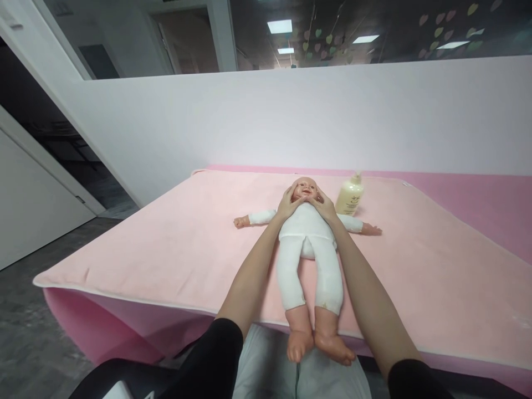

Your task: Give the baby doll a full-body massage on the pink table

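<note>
A baby doll (pixel 307 221) in a white cloth body lies on its back, head toward the wall and bare feet hanging past the near edge. Its arms are spread to both sides. My left hand (pixel 288 204) cups one side of the doll's head, and my right hand (pixel 325 206) cups the other. Both thumbs rest near its chin, while the fingers curve along the cheeks and partly hide them. Close beyond the doll's arm on the right stands a pale yellow pump bottle (pixel 349 195).
A light pink mat (pixel 166 249) lies under the doll, over a darker pink cover (pixel 490 208). Behind it rises a white wall (pixel 291 119) with glass above. A white door (pixel 33 194) is at the left. My lap is below the near edge.
</note>
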Available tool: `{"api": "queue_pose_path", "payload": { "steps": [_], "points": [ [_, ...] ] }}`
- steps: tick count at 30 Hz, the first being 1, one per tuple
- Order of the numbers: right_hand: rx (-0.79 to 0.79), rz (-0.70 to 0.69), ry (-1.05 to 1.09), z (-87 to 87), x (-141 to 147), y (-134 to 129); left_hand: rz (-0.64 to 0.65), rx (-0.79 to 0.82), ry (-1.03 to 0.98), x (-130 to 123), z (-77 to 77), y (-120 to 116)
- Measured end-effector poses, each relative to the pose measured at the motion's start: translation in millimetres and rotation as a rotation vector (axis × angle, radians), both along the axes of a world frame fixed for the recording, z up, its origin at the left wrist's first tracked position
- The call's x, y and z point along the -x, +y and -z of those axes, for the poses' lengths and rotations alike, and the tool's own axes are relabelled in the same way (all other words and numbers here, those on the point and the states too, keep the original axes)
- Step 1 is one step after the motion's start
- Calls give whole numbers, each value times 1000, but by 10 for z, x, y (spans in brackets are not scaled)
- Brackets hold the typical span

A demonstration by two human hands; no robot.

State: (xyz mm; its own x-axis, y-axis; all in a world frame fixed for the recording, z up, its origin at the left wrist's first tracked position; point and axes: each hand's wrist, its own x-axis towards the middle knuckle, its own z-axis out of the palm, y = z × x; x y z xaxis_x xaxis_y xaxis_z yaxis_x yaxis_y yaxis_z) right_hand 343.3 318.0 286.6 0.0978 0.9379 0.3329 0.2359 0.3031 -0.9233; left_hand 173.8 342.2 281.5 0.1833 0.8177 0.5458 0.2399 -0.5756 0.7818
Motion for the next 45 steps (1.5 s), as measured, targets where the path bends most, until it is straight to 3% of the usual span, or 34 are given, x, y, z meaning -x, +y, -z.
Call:
{"api": "queue_pose_path", "payload": {
  "steps": [8, 17, 26, 33, 37, 40, 43, 45],
  "points": [
    [-70, 34, -5, 32, -22, 36, -23, -40, -5, -9, 4, 63],
    [3, 15, -13, -42, 21, -65, -53, -2, 30, 4, 6, -8],
    [-90, 41, -16, 51, -27, 43, -74, -7, 25, 0, -17, -4],
    [-25, -13, 16, -25, 18, -47, -16, 9, 8, 18, -31, -45],
    [-33, 32, -77, -9, -12, -27, 10, -5, 10, 31, -37, -26],
    [-48, 54, -187, -60, -52, -45, -45, 25, 44, 25, -190, -60],
    [-64, 87, -408, -274, -111, -137, -160, -13, -12, -62, -532, -167],
    [-73, 80, -477, -505, -176, -215, -127, -40, -127, -196, -797, -273]
  ]
}}
